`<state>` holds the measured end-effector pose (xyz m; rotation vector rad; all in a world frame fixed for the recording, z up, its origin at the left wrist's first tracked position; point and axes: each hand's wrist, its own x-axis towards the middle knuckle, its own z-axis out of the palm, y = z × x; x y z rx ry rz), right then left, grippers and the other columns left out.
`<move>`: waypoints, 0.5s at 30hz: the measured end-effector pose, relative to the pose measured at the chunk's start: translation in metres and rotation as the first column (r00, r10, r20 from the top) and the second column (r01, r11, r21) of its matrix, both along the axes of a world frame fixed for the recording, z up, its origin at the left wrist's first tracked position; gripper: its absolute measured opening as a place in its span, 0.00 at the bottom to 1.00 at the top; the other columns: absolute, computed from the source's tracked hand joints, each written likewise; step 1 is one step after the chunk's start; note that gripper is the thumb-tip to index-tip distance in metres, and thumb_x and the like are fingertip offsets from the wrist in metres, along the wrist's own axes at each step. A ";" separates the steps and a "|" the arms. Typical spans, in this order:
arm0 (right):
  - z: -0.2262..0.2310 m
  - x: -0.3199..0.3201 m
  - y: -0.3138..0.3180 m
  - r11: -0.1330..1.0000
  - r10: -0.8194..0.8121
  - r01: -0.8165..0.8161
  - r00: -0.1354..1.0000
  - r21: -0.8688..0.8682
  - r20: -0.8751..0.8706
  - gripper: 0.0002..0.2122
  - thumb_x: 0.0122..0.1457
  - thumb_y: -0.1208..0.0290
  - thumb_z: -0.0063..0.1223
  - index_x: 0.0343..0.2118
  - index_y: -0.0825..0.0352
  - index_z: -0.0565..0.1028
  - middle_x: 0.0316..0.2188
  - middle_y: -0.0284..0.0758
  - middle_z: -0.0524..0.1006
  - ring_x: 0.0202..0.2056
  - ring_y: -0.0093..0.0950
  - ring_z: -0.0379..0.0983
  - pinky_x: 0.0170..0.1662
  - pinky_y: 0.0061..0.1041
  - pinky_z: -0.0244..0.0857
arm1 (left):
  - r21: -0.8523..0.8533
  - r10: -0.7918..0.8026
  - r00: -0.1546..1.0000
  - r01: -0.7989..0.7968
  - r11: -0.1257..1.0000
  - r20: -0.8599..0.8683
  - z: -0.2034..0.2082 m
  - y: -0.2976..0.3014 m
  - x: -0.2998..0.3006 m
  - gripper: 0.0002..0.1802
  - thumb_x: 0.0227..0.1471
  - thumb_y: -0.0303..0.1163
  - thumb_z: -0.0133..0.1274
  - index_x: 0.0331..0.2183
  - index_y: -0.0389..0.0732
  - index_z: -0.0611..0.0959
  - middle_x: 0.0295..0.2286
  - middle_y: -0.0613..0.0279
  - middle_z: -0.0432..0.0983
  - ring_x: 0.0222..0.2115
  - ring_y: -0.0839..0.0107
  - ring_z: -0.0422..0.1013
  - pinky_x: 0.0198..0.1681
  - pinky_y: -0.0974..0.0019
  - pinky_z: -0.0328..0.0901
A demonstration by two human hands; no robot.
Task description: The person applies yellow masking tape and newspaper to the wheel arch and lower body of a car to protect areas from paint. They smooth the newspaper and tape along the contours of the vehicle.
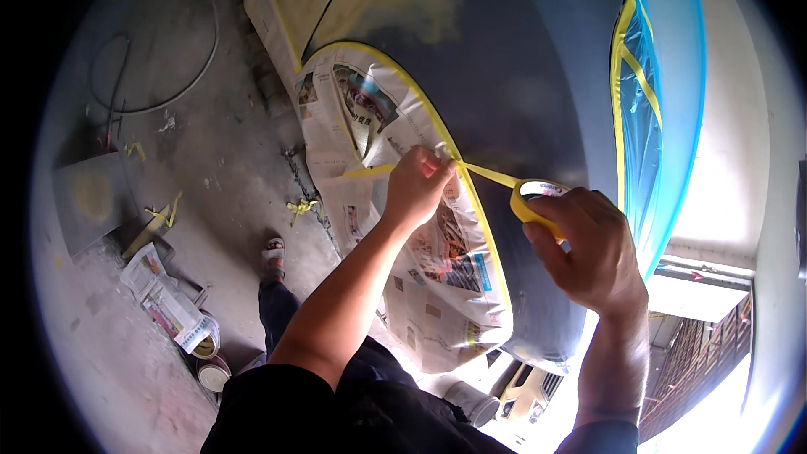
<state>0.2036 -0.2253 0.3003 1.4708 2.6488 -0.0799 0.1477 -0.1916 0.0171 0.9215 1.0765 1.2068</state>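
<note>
Our left hand (416,187) pinches yellow masking tape (492,174) at the newspaper (450,248) edge while our right hand (595,244) grips its roll (521,207)

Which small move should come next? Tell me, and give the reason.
Probably, the left grip should press the end of the yellow strip against the curved yellow border of the newspaper: its fingertips are at that end, while the strip runs straight and unsupported to the tape roll held in the right grip.
</note>
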 end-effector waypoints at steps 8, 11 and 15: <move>-0.008 -0.005 -0.007 0.999 0.035 -0.036 0.997 -0.011 -0.062 0.12 0.47 0.80 0.63 0.36 0.69 0.76 0.28 0.39 0.79 0.27 0.36 0.76 0.34 0.32 0.70 | -0.069 -0.025 0.996 0.031 0.997 0.088 0.000 0.004 -0.002 0.18 0.52 0.43 0.63 0.28 0.36 0.78 0.24 0.59 0.77 0.26 0.71 0.73 0.33 0.66 0.68; -0.016 -0.003 -0.009 0.999 0.036 -0.036 0.996 -0.004 -0.081 0.11 0.47 0.79 0.62 0.35 0.69 0.76 0.26 0.38 0.78 0.26 0.35 0.75 0.32 0.32 0.69 | -0.078 -0.020 0.995 0.028 0.997 0.095 0.001 0.005 -0.004 0.19 0.50 0.42 0.65 0.28 0.38 0.77 0.23 0.64 0.76 0.25 0.76 0.70 0.31 0.70 0.66; -0.059 -0.010 -0.063 0.983 0.156 -0.140 0.978 -0.118 0.137 0.08 0.49 0.72 0.57 0.33 0.65 0.76 0.23 0.33 0.74 0.27 0.31 0.74 0.32 0.31 0.69 | -0.126 -0.045 0.999 0.047 0.991 0.019 0.008 0.007 -0.009 0.19 0.49 0.41 0.67 0.27 0.39 0.77 0.22 0.67 0.74 0.25 0.80 0.68 0.30 0.74 0.64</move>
